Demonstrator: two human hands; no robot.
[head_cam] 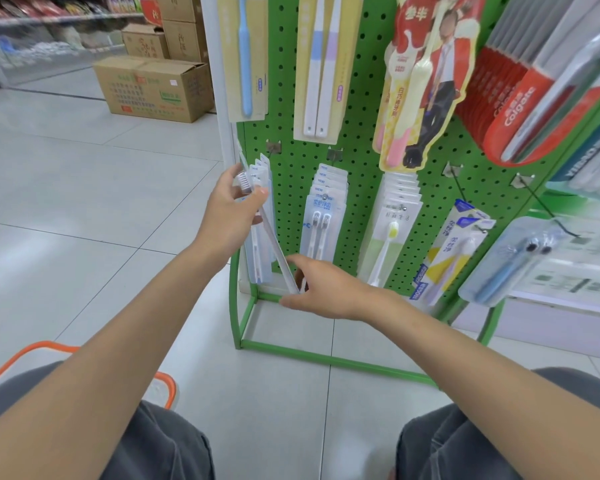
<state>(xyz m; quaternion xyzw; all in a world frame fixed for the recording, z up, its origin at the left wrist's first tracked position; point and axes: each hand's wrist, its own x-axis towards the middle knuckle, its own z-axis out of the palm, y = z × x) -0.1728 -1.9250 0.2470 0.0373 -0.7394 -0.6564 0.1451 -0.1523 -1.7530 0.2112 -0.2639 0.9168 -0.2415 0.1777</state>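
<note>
A green pegboard rack (361, 140) holds hanging toothbrush packs. My left hand (231, 216) grips the top of a clear toothbrush pack (278, 251), with the bristle end showing by my fingers. The pack slants down to the right. My right hand (317, 289) pinches its lower end near the rack's bottom bar. Behind the pack hangs a row of the same packs (262, 168) on the leftmost lower hook.
More packs hang on hooks to the right: a twin-brush pack (323, 216), a yellow-brush pack (392, 230), red Colgate packs (520, 102). Cardboard boxes (153, 88) sit on the tiled floor at left. An orange-rimmed basket (39, 351) is by my left knee.
</note>
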